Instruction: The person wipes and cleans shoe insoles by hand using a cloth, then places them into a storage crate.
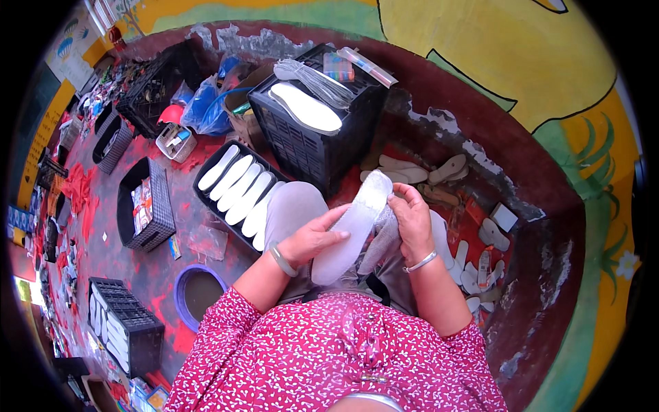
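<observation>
Above my lap, a white insole [349, 240] slants from lower left to upper right. My left hand [310, 237] grips its side, with the thumb lying across the white face. Near the upper end, my right hand [414, 221] pinches the insole's edge between thumb and fingers. Beneath the white insole, by my right hand, hangs a fuzzy grey insole [379, 248]; whether the right fingers hold it too is hidden. Just left of my knee stands a black basket [206, 193] with several white insoles in a row.
Ahead, an upturned black crate [292, 147] carries a white insole [305, 108] and a stack of grey ones [314, 81]. Loose insoles [491, 235] lie on the floor at right, by the curved wall. At left are a checked basket [159, 209], a purple-rimmed basin [180, 285] and another crate [137, 323].
</observation>
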`<state>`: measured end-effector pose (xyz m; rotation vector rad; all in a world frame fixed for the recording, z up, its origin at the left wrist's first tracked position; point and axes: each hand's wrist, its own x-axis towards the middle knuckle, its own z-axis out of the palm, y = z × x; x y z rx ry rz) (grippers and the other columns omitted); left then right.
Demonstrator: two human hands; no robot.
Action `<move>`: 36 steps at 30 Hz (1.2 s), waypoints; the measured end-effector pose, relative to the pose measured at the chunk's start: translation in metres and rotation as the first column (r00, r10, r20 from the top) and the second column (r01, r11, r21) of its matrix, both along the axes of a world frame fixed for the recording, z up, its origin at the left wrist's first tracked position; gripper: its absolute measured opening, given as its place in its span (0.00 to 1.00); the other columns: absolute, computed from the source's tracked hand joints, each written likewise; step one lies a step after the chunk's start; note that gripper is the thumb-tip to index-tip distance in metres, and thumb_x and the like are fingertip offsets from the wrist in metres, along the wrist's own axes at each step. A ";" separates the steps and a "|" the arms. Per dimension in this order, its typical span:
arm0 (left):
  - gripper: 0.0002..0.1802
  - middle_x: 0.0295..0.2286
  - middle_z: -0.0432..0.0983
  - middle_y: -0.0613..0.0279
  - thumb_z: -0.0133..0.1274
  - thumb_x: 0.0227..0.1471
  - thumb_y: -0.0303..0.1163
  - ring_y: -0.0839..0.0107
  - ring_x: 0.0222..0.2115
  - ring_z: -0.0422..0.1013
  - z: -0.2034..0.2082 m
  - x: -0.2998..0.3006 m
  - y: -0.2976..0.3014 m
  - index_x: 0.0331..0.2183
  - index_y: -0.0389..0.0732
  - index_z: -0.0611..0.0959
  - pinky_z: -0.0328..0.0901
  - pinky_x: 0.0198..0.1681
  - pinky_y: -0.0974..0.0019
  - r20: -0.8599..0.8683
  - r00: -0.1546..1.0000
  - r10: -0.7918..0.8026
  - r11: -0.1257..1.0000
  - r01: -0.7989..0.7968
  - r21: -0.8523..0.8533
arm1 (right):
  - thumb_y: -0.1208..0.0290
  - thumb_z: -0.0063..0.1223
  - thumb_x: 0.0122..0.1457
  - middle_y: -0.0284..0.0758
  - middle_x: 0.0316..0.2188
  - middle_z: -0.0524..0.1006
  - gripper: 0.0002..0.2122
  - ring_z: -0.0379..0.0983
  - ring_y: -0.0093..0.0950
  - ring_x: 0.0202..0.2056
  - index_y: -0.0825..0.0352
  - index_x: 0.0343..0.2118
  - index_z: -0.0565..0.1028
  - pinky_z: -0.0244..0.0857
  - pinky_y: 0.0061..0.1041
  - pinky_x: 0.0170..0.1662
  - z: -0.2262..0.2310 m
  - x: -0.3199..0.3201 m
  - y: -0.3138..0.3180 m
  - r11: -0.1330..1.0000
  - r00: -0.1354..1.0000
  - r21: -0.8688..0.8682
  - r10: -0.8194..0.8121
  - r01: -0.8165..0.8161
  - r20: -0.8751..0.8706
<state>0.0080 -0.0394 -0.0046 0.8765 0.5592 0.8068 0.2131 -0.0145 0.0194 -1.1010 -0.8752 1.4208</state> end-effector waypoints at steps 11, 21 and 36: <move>0.30 0.48 0.68 0.44 0.43 0.56 0.25 0.57 0.47 0.70 0.014 0.002 0.030 0.59 0.42 0.55 0.70 0.45 0.58 0.288 0.836 0.467 0.884 -0.442 -0.150 | 0.71 0.44 0.60 0.35 0.36 0.77 0.18 0.71 0.21 0.38 0.71 0.52 0.69 0.65 0.22 0.43 0.017 -0.023 -0.027 0.811 0.684 -0.045 0.519 -0.583 0.512; 0.28 0.47 0.69 0.46 0.41 0.57 0.24 0.59 0.46 0.70 0.010 0.013 0.029 0.58 0.42 0.56 0.69 0.46 0.58 0.323 0.776 0.543 0.837 -0.530 -0.133 | 0.73 0.45 0.59 0.32 0.34 0.77 0.14 0.72 0.20 0.34 0.73 0.46 0.71 0.66 0.20 0.39 0.001 -0.026 -0.025 0.852 0.790 -0.106 0.516 -0.513 0.330; 0.15 0.40 0.76 0.60 0.50 0.54 0.24 0.71 0.40 0.72 0.005 -0.028 0.013 0.45 0.35 0.74 0.65 0.48 0.65 0.241 0.803 0.545 0.832 -0.554 -0.032 | 0.77 0.48 0.57 0.27 0.31 0.76 0.10 0.70 0.16 0.32 0.74 0.39 0.76 0.64 0.15 0.37 -0.011 0.000 -0.029 0.814 0.787 -0.190 0.580 -0.549 0.209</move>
